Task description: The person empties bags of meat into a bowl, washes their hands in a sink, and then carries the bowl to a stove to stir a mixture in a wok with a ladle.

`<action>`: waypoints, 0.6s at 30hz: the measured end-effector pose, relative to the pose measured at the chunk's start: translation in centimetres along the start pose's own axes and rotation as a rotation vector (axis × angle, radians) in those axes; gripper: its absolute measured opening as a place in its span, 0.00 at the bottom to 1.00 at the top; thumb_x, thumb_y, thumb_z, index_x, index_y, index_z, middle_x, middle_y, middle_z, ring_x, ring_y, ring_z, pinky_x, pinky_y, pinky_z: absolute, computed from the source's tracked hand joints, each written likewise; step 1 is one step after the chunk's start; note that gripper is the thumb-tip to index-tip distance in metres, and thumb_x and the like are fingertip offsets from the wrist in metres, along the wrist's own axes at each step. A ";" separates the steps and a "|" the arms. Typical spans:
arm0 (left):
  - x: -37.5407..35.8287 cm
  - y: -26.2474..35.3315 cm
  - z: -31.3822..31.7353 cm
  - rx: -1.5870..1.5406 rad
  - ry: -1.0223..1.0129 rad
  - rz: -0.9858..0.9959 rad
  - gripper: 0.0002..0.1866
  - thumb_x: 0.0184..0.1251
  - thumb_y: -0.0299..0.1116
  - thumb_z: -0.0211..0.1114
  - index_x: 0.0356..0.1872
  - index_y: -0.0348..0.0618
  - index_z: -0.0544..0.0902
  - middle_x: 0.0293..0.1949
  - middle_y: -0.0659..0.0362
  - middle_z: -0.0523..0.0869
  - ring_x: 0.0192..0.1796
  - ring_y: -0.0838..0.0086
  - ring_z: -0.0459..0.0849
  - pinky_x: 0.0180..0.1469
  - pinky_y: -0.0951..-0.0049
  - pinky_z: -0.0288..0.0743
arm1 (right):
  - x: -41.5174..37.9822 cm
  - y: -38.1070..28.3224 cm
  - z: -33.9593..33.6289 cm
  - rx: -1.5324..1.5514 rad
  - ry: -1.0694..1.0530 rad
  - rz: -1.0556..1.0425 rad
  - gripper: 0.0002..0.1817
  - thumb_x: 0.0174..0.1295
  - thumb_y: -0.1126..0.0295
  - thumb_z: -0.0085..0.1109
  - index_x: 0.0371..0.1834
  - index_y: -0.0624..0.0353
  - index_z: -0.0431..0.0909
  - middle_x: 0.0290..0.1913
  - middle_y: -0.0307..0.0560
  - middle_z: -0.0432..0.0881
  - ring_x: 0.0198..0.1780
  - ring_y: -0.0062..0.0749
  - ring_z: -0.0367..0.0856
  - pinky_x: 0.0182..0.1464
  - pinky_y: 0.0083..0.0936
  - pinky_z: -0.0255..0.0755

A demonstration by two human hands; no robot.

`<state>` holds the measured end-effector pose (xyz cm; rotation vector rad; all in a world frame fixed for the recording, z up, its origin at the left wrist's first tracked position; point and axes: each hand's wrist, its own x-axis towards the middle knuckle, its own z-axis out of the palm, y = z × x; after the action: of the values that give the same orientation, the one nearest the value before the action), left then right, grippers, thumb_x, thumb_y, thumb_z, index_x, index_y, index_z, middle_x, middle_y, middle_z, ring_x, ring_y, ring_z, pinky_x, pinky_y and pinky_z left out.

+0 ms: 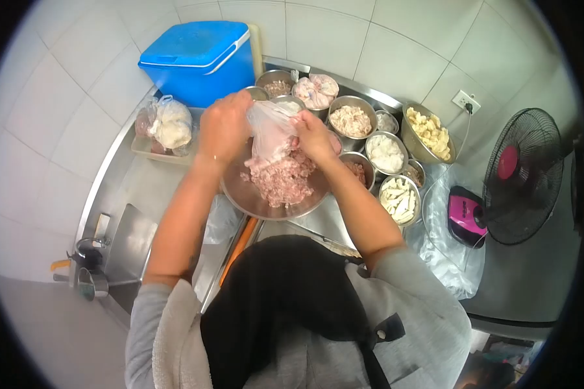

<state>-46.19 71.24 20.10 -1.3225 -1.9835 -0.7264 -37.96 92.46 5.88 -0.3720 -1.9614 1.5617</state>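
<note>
A clear plastic bag (270, 133) hangs over a wide steel bowl (240, 193), its lower end among pink ground meat (282, 180). My left hand (226, 126) is closed on the bag's upper left edge, above the bowl's rim. On the bag's right side, my right hand (315, 136) grips the plastic with bent fingers. Some meat shows inside the bag, and a heap of it lies in the bowl below. The fingertips of my left hand are partly hidden behind the bag.
Steel bowls of pale food, one with white strips (398, 200), stand right of the large bowl. A blue cooler (201, 61) is at the back left, beside a tray of bagged food (169, 154). A black fan (524, 175) stands at right; a sink fixture (92, 245) is at left.
</note>
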 end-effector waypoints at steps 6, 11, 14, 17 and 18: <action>3.3 3.5 -2.6 -0.230 -0.054 0.068 0.04 0.74 0.23 0.63 0.38 0.40 0.84 0.35 0.52 0.90 0.38 0.52 0.90 0.41 0.57 0.82 | -3.1 -9.4 -2.0 -0.114 -0.058 -0.571 0.26 0.69 0.68 0.64 0.70 0.57 0.79 0.50 0.53 0.93 0.50 0.47 0.92 0.55 0.47 0.79; -5.3 -3.3 1.3 -0.038 0.085 -0.346 0.25 0.76 0.43 0.69 0.60 0.30 0.85 0.53 0.40 0.91 0.53 0.52 0.92 0.55 0.59 0.83 | -7.0 -5.2 -2.6 -0.669 -0.098 -0.408 0.10 0.65 0.69 0.66 0.47 0.57 0.86 0.48 0.57 0.87 0.54 0.59 0.84 0.57 0.46 0.77; -16.3 -5.0 2.0 -0.337 -0.284 -0.774 0.37 0.74 0.48 0.68 0.72 0.28 0.73 0.65 0.37 0.84 0.58 0.51 0.90 0.59 0.58 0.84 | -10.0 -4.1 -3.0 -0.436 0.102 -0.382 0.09 0.59 0.78 0.63 0.43 0.59 0.83 0.48 0.55 0.87 0.55 0.57 0.84 0.60 0.46 0.77; -19.7 -2.0 1.5 -1.195 -0.611 -1.309 0.37 0.74 0.49 0.67 0.74 0.33 0.70 0.63 0.38 0.82 0.55 0.50 0.89 0.57 0.56 0.86 | -10.5 -4.5 -3.8 -0.503 0.308 -0.430 0.12 0.57 0.81 0.59 0.44 0.61 0.81 0.48 0.55 0.87 0.54 0.56 0.85 0.59 0.41 0.78; -19.8 -1.9 1.9 -1.596 -0.594 -1.561 0.37 0.74 0.49 0.67 0.74 0.35 0.69 0.60 0.38 0.82 0.53 0.50 0.89 0.55 0.55 0.87 | -10.8 -6.4 -3.3 -0.465 0.318 -0.402 0.13 0.59 0.83 0.58 0.47 0.62 0.80 0.47 0.52 0.88 0.52 0.47 0.88 0.55 0.35 0.81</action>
<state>-42.63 60.48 3.70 -0.0170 -2.6160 -3.3822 -26.58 87.33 9.46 -0.3564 -1.9751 0.7426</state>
